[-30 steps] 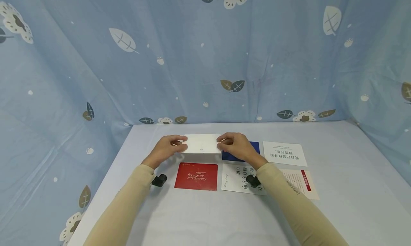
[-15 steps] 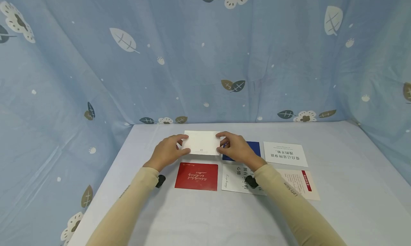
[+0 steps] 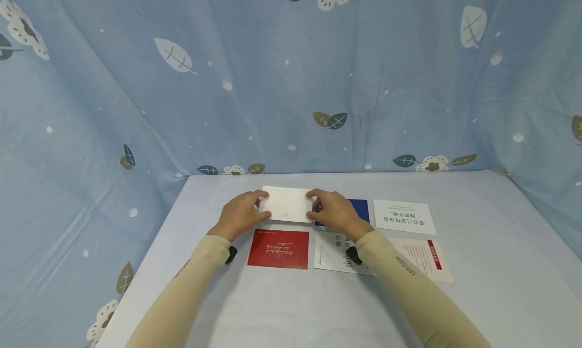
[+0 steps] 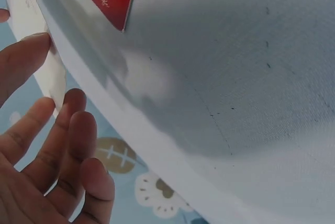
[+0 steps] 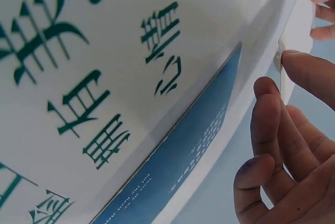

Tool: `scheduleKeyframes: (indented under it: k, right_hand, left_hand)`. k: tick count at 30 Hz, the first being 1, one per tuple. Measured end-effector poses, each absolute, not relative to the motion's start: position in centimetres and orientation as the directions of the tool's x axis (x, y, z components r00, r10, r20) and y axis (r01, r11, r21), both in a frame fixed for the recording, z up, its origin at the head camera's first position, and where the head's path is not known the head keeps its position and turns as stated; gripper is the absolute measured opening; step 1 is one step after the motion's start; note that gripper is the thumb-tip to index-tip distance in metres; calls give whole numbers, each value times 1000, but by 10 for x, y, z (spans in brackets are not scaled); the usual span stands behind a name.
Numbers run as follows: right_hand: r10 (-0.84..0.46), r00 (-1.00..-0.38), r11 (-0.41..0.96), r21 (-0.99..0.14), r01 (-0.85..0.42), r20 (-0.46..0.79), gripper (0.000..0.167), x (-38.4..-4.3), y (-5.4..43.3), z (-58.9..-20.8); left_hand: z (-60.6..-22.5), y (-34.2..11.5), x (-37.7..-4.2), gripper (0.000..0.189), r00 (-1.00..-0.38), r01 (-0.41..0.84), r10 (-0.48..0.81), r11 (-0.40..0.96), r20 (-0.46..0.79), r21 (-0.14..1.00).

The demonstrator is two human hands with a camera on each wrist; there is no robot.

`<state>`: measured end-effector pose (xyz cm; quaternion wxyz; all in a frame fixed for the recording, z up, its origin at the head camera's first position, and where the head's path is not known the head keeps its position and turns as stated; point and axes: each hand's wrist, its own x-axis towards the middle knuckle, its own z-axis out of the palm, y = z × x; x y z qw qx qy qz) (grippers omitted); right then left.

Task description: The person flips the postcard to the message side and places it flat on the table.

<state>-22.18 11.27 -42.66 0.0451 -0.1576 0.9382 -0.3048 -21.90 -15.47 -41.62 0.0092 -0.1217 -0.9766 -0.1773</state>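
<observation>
One handheld white card point(image 3: 286, 205) lower, five others point(image 3: 278, 250) flat

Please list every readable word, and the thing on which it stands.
"心情": the white card beside the red card.
"拥有": the same card.
"自己是", seemingly: the far white card.
"Let's Slim", seemingly: the right sleeve.
Too small or blurred: the red card's script, the blue card, the cream card, the left sleeve, the held card's mark.
</observation>
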Motion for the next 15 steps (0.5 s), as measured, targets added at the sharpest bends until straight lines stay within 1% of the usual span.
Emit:
scheduleKeyframes:
  k: [6,15]
  right_hand:
    - [-324,-946,791,-550,-266,-8,52,-222,111,-429]
    - [-316,-948,821,-510,-259,-28,51,-224,103,-431]
  left_hand:
    - [-421,-149,-220,55,-969,244,242,929,43,278]
    - [-423,-146,-221,56,-977,211,212,939,26,272]
